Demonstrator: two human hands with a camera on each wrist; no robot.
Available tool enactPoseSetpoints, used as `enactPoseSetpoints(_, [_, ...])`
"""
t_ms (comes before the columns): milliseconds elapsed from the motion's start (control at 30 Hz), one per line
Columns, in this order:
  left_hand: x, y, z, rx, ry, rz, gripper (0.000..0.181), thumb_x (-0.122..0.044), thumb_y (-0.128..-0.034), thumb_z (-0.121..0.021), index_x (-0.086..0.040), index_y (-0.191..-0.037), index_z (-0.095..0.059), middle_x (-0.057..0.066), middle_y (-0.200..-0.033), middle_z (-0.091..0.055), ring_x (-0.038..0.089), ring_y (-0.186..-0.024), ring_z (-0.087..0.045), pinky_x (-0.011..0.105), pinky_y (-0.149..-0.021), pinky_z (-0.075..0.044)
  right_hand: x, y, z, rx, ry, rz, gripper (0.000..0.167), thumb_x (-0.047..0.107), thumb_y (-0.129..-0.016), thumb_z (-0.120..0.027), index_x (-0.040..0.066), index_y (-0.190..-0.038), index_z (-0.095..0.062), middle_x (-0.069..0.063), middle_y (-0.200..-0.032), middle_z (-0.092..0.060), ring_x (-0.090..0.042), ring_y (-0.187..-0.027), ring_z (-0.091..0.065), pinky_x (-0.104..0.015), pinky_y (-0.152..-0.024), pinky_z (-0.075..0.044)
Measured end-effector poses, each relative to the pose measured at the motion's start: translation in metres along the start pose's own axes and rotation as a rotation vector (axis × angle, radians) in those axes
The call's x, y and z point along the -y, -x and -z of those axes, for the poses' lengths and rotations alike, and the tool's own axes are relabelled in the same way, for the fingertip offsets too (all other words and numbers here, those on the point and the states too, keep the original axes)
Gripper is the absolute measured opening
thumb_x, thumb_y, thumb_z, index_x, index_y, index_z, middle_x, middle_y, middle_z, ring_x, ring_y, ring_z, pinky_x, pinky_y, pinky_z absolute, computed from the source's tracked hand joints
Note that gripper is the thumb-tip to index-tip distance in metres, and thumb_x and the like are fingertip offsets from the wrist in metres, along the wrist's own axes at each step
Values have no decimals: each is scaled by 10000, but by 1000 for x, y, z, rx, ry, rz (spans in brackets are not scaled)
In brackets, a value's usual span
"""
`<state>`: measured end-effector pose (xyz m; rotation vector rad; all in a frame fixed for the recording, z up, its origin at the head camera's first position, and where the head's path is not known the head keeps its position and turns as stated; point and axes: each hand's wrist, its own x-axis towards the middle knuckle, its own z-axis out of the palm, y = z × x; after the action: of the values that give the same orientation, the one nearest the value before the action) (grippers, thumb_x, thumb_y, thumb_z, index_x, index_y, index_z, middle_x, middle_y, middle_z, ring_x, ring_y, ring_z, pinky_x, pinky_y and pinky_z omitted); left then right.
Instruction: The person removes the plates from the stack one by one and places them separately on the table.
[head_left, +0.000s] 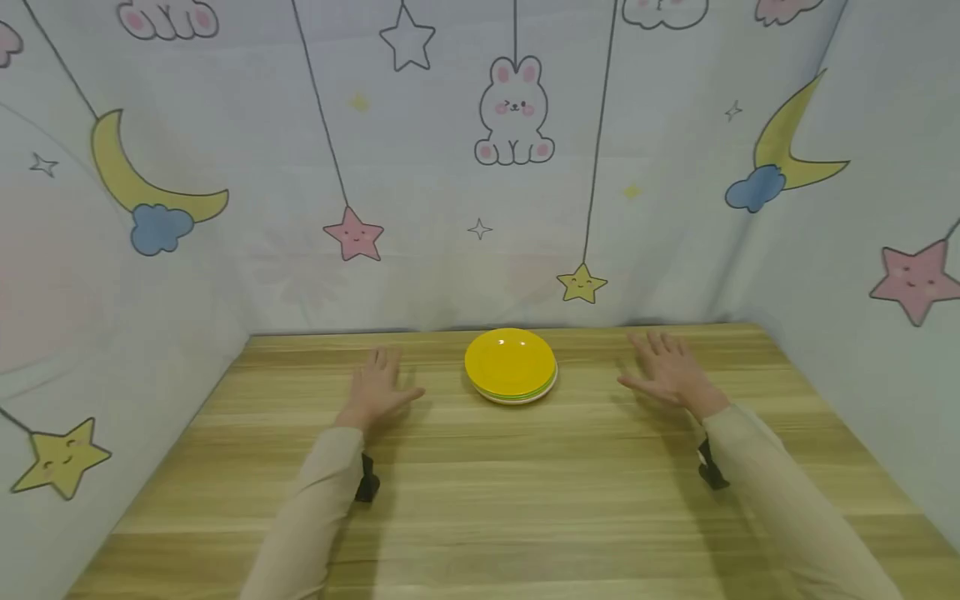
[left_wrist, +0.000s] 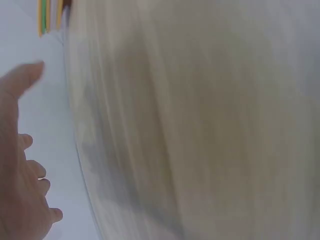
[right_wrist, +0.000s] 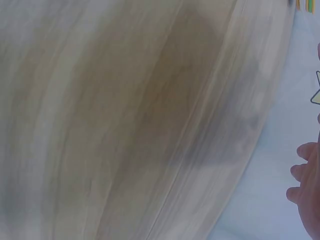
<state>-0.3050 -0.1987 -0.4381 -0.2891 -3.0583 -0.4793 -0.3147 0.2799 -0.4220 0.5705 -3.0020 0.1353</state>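
A small stack of plates sits toward the back of the wooden table, yellow on top with green and pale rims showing beneath. To its left is my left hand, palm down with fingers spread and thumb pointing at the stack, touching nothing. On the other side my right hand is spread the same way, apart from the plates. In the left wrist view the stacked plate rims show at the top left corner; the right wrist view catches the rims at its top right.
The wood-grain table meets a white curtain printed with stars, moons and a rabbit along its back edge. Similar cloth hangs at both sides. A small black device is strapped under each wrist, such as the one on the left.
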Motion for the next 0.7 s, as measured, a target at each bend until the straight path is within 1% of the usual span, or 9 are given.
enactPoseSetpoints(67, [-6,-2,-2,2,39,-17,883,-509,-819,-557,-4,-1434,-173,299,-1455,-98,423,-1347,-44,642,-1038,-68,0,-2,-2,0,-10,1,804,560,-877,-421,24,-1434,-199,-341,-1419,-155,-520,-1282,-148,-638,-1036,-99])
enactPoseSetpoints(167, [-13,-4,-5,2,72,-33,887,-496,-810,-577,-4,-1432,-180,294,-1455,-113,421,-1347,-57,633,-1044,-65,3,-3,-4,-3,-29,3,812,571,-873,-420,21,-1431,-209,-336,-1419,-166,-514,-1285,-149,-630,-1039,-111])
enactPoseSetpoints(333, [-21,-6,-8,-8,111,-34,891,-487,-803,-594,-5,-1431,-184,272,-1460,-138,407,-1351,-71,611,-1058,-66,10,-5,-4,-4,-95,10,812,555,-874,-435,14,-1431,-201,-328,-1428,-146,-515,-1286,-143,-621,-1046,-98])
enactPoseSetpoints(367, [-22,-6,-8,-6,129,-33,895,-484,-802,-598,-5,-1432,-179,267,-1462,-136,402,-1352,-74,597,-1065,-72,11,-6,-4,-13,-108,13,806,547,-875,-441,12,-1430,-205,-332,-1424,-151,-515,-1283,-157,-620,-1044,-114])
enactPoseSetpoints(433, [-24,-8,-9,0,174,-34,904,-468,-798,-610,0,-1432,-168,265,-1465,-131,400,-1353,-74,576,-1075,-81,14,-7,-6,-29,-118,17,799,545,-875,-444,17,-1429,-214,-333,-1417,-180,-508,-1276,-194,-618,-1035,-159])
enactPoseSetpoints(567, [-28,-9,-11,7,269,-39,915,-420,-785,-646,12,-1431,-163,253,-1469,-133,389,-1355,-91,523,-1094,-107,22,-11,-9,-47,-192,24,787,537,-878,-449,22,-1429,-223,-323,-1406,-232,-486,-1270,-241,-610,-1023,-207])
enactPoseSetpoints(633, [-30,-9,-11,8,325,-38,906,-385,-784,-661,16,-1429,-166,241,-1473,-142,381,-1355,-103,512,-1098,-111,28,-13,-10,-40,-256,26,783,522,-886,-449,15,-1431,-207,-303,-1418,-227,-469,-1285,-223,-594,-1041,-182])
enactPoseSetpoints(700, [-33,-9,-11,13,382,-23,901,-362,-785,-671,4,-1433,-163,218,-1480,-146,362,-1356,-125,496,-1101,-122,32,-15,-11,-33,-317,31,779,508,-895,-443,1,-1430,-192,-283,-1434,-212,-449,-1302,-201,-574,-1060,-153])
